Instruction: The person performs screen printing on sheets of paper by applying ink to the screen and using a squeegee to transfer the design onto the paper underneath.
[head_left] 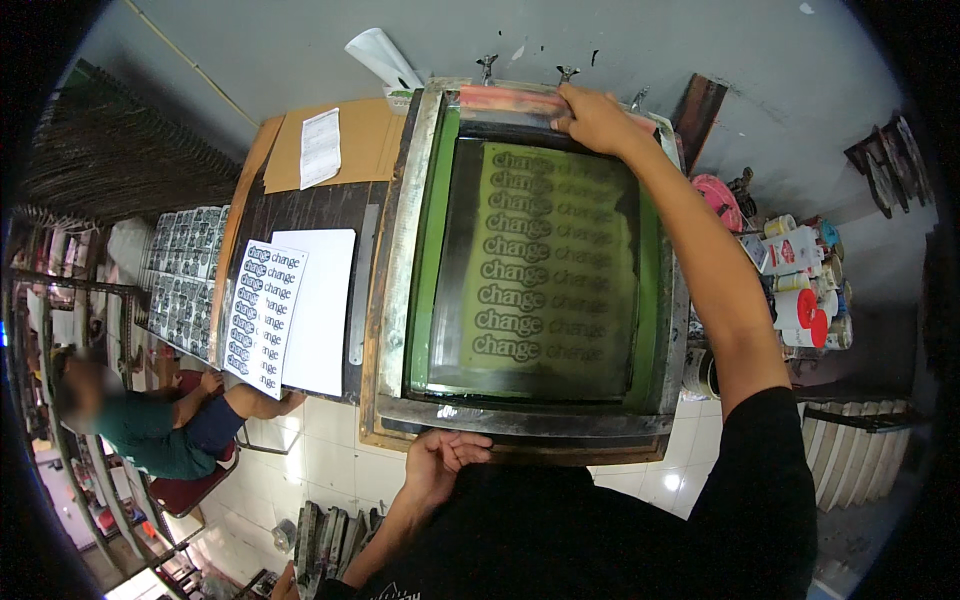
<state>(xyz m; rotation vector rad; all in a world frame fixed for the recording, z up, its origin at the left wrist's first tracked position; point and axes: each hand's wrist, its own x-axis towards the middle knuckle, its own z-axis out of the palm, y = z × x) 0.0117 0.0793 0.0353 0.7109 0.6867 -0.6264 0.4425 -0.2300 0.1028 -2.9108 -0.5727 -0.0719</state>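
Observation:
A large screen-printing frame [535, 418] with green-edged mesh lies in front of me on a wooden base. Through its wet, dark mesh shows a yellowish sheet [545, 290] with rows of repeated lettering. At the far end my right hand [597, 118] is closed over a squeegee [505, 99] with a reddish handle, which lies across the frame. My left hand [447, 462] is at the near edge, left of the middle, its fingers curled against the frame's edge. My body hides part of that edge.
Left of the frame, a printed sheet [262, 315] overlaps a white sheet [322, 310] beside a metal ruler [364, 285]. Cardboard [370, 150] lies farther back. A seated person [160, 435] is at the left. Paint containers [800, 310] crowd the right side.

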